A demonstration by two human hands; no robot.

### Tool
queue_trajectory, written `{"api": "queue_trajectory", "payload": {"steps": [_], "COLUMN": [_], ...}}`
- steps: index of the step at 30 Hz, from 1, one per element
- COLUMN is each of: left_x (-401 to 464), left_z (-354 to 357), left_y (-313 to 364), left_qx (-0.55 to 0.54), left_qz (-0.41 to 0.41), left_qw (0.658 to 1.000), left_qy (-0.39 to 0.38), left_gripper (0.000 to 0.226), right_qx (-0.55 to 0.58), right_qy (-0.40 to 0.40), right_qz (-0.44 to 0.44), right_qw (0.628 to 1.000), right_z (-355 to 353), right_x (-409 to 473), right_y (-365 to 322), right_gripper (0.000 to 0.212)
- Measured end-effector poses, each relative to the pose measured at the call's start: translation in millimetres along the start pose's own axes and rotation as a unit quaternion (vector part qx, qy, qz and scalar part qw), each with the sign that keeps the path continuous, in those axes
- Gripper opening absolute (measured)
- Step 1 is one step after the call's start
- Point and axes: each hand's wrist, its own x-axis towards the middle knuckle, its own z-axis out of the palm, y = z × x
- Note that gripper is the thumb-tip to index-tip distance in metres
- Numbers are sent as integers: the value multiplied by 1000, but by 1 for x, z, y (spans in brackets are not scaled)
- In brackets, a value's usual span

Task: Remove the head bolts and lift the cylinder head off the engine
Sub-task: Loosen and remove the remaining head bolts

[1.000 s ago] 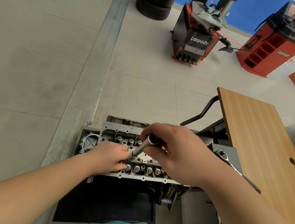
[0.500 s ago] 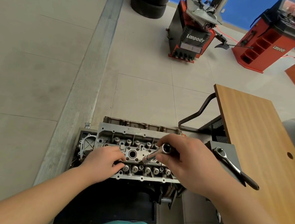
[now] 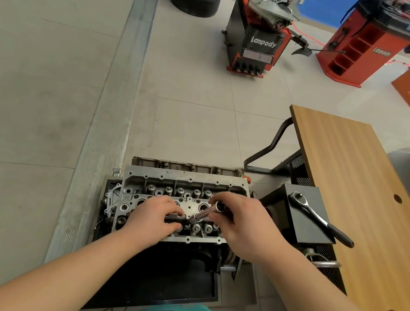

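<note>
**Both hands down on the cylinder head**

Right hand (image 3: 242, 223) is curled round a silver socket extension (image 3: 207, 211), tilted, its lower tip down among the valve springs. Left hand (image 3: 156, 216) rests beside it, fingers bent over a dark bar on the cylinder head (image 3: 170, 179) (what exactly it pinches, hard to tell). The head sits on the engine (image 3: 189, 166) above a black tray (image 3: 170, 280). A ratchet (image 3: 317, 217) lies on a black box (image 3: 301, 226) beside the wooden counter (image 3: 351, 173).

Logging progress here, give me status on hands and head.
Right hand grips extension bar, left hand steadies its lower end. Cylinder head still seated on engine. Nothing in the way.
</note>
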Motion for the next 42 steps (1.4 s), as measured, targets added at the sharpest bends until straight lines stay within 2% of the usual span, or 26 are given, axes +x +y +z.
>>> {"api": "queue_trajectory", "payload": {"steps": [5,14,20,22,27,30,31,33,36,39,42], "left_x": [3,10,8,3,-16,-15,-14,-13,-14,-14,-13], "left_z": [8,-2,-8,-13,-26,-24,-21,-15,-8,-9,-11], "left_y": [9,11,18,27,58,81,87,94,97,109,121], "left_qx": [61,-44,-58,-81,-202,-261,-269,-276,-317,-334,-337], "left_qz": [-12,-81,-99,-83,80,75,74,60,4,-28,-36], "left_qw": [998,995,993,993,975,962,960,959,948,942,940], "left_qy": [-6,27,19,15,-45,-38,-36,-20,3,20,26], "left_gripper": [36,14,17,24,42,46,39,18,17,11,12], "right_qx": [-15,-43,-81,-52,-20,42,92,172,180,112,-1], "right_qy": [3,-4,25,11,-10,-33,-53,-78,-12,69,90], "right_qz": [-12,-16,18,12,-13,-23,-18,13,117,268,359], "right_qw": [1000,999,996,998,1000,998,994,982,977,954,929], "right_z": [2,6,19,20,17,13,12,12,9,-5,-13], "right_x": [3,4,13,14,15,9,4,-8,-19,-20,-22], "right_y": [-1,-10,-19,-20,-17,0,8,33,96,185,274], "right_gripper": [27,19,24,22,12,22,30,43,41,32,26]}}
